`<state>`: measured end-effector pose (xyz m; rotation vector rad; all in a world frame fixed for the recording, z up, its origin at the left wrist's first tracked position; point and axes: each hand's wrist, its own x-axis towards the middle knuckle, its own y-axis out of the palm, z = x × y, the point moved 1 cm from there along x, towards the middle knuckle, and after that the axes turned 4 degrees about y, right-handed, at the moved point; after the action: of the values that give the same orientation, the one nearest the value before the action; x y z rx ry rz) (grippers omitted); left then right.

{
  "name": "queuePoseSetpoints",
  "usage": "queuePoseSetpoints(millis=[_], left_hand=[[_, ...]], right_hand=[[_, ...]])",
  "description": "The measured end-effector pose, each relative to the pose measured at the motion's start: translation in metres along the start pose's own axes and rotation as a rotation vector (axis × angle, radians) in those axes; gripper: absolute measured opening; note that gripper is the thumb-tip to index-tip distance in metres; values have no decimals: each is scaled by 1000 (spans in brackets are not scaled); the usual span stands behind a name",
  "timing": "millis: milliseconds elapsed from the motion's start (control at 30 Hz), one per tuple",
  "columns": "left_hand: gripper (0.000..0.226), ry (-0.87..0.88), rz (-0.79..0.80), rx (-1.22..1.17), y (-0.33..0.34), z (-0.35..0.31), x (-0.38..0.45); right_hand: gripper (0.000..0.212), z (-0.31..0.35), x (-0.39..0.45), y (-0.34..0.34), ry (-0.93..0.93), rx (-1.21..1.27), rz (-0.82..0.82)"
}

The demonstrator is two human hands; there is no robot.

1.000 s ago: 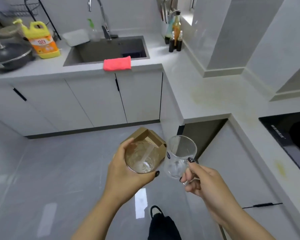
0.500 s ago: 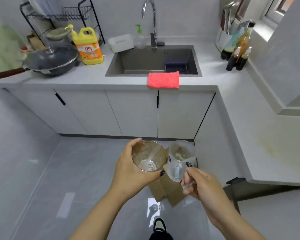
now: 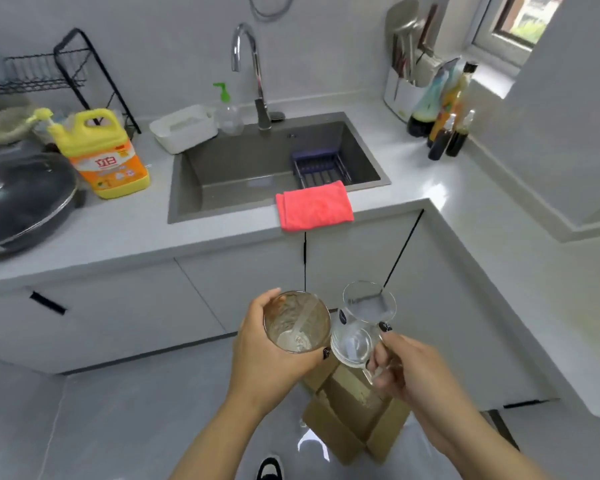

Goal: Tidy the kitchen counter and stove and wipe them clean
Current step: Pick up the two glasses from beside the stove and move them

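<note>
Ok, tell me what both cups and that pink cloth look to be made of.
Dirty cup: clear glass, see-through under a brownish film.
Handled cup: clear, glossy glass; the cabinet shows through.
Pink cloth: soft, fuzzy fabric, probably microfibre; matte and folded.

We are holding a smeared glass in our left hand and gripping a clear mug in our right hand.

Pink cloth, yellow-and-orange detergent jug, grey sink, brown cardboard box
</note>
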<state>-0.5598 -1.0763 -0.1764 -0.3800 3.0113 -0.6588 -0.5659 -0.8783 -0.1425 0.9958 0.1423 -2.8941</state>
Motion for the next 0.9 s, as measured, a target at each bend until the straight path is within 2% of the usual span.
queuePoseSetpoints(millis=[100, 300, 633, 733, 900], left_hand=[[95, 78, 99, -3, 2, -6, 49], [93, 191, 252, -77, 39, -40, 116], [92, 272, 334, -158, 132, -72, 188], [93, 279, 353, -136, 160, -76, 212], [93, 334, 484, -70, 216, -89, 271]], right_hand=[[30, 26, 16, 6, -1, 151, -109], [35, 60, 33, -15, -62, 218, -233], [39, 77, 68, -83, 17, 259, -381], [47, 82, 81, -104, 58, 300, -434], [51, 93, 115, -132, 97, 371, -553]])
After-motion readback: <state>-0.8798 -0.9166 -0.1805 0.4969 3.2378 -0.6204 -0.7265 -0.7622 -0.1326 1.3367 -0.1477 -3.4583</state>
